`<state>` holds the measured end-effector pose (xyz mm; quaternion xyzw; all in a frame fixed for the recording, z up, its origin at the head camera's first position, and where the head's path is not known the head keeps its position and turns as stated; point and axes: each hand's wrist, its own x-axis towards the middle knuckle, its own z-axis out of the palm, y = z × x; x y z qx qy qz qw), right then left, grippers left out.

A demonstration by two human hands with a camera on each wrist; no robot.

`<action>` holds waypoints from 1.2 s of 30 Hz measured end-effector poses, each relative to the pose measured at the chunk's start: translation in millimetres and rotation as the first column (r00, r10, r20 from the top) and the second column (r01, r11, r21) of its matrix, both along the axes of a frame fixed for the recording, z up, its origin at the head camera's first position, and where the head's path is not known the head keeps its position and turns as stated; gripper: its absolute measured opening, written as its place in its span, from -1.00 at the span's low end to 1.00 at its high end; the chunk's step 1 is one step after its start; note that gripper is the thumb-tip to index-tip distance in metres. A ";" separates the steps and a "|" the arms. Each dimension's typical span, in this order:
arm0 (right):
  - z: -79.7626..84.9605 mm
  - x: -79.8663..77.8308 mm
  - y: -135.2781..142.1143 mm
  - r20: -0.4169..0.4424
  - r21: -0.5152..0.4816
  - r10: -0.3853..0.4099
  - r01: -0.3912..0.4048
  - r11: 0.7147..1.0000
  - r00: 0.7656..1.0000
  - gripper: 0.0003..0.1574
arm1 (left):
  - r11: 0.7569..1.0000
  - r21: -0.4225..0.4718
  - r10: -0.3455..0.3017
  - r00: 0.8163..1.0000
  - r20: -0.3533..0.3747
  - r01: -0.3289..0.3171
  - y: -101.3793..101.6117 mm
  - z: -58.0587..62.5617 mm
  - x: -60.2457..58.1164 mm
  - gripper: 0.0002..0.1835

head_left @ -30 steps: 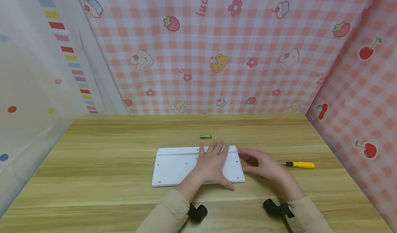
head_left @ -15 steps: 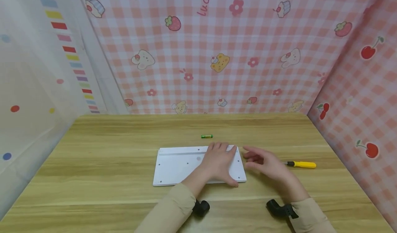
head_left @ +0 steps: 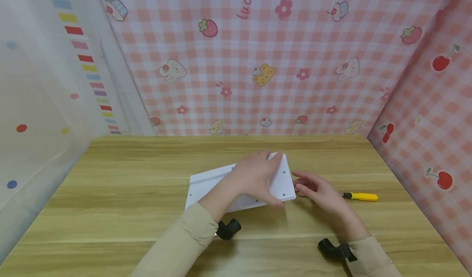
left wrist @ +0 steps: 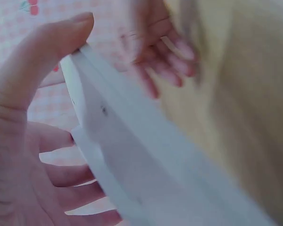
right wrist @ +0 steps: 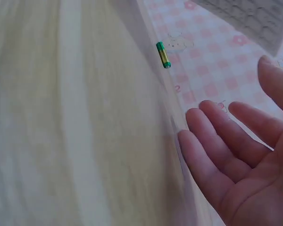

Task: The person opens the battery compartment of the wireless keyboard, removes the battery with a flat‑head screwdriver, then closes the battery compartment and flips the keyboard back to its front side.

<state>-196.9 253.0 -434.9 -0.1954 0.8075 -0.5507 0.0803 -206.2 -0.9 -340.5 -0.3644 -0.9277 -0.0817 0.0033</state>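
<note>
A white keyboard [head_left: 204, 184] is tilted with its screwed underside toward the head camera and its right end raised. My left hand [head_left: 254, 176] spans its right part, gripping it between the thumb on the near edge and the fingers on the far edge. Keys show on the keyboard's other face [right wrist: 254, 19] in the right wrist view. Just off the raised end, my right hand [head_left: 321, 193] holds nothing, its fingers relaxed and slightly bent. A green and gold battery [right wrist: 163, 55] lies on the table, hidden in the head view.
To the right of my right hand lies a yellow-handled screwdriver [head_left: 363, 196], its shaft partly hidden behind that hand. The wood-grain table [head_left: 121, 158] ends at a pink checked cloth [head_left: 228, 55] behind and at hanging cloth on both sides.
The keyboard lay flat with my left hand spread over it; now that hand has raised its right end. My right hand has drawn slightly away to the right from the keyboard's edge.
</note>
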 end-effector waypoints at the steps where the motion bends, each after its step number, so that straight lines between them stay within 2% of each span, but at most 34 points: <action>1: -0.4 0.0 -0.8 0.012 -0.023 -0.002 0.002 1.000 1.000 -0.41 | 1.000 0.014 -0.009 1.000 0.002 0.009 -2.4 5.6 0.0 0.39; 6: -1.3 0.7 -5.6 0.054 -0.101 -0.006 0.012 0.995 0.999 -0.40 | 0.996 0.088 -0.026 1.000 0.017 0.024 -14.9 31.8 0.8 0.38; 10: -1.9 1.6 -9.5 0.044 -0.107 0.013 -0.009 0.994 0.999 -0.42 | 0.993 0.117 -0.023 1.000 0.004 0.023 -24.2 48.9 1.4 0.37; 15: -0.5 3.2 -14.9 0.035 -0.088 0.024 -0.021 0.996 0.999 -0.42 | 0.987 0.161 -0.023 0.999 0.026 0.019 -34.6 69.1 2.6 0.37; 22: 1.2 4.8 -26.7 0.053 -0.099 0.042 -0.037 0.994 0.998 -0.40 | 0.971 0.238 -0.028 0.997 0.069 0.011 -46.3 90.7 3.9 0.36; 27: 0.1 5.2 -37.6 0.108 -0.163 0.082 -0.064 0.985 0.991 -0.38 | 0.950 0.311 -0.042 0.993 0.112 0.005 -54.9 99.9 4.6 0.33; 31: -2.2 5.7 -42.8 0.147 -0.206 0.097 -0.065 0.976 0.984 -0.35 | 0.927 0.375 -0.035 0.993 0.116 -0.011 -62.1 101.2 4.9 0.30; 34: -4.6 5.3 -45.4 0.160 -0.225 0.099 -0.061 0.973 0.982 -0.34 | 0.884 0.467 -0.064 0.987 0.145 -0.011 -66.9 98.0 2.9 0.29; 36: -5.6 5.3 -46.6 0.166 -0.227 0.090 -0.051 0.973 0.982 -0.33 | 0.843 0.538 -0.102 0.979 0.175 -0.008 -70.0 95.2 2.0 0.29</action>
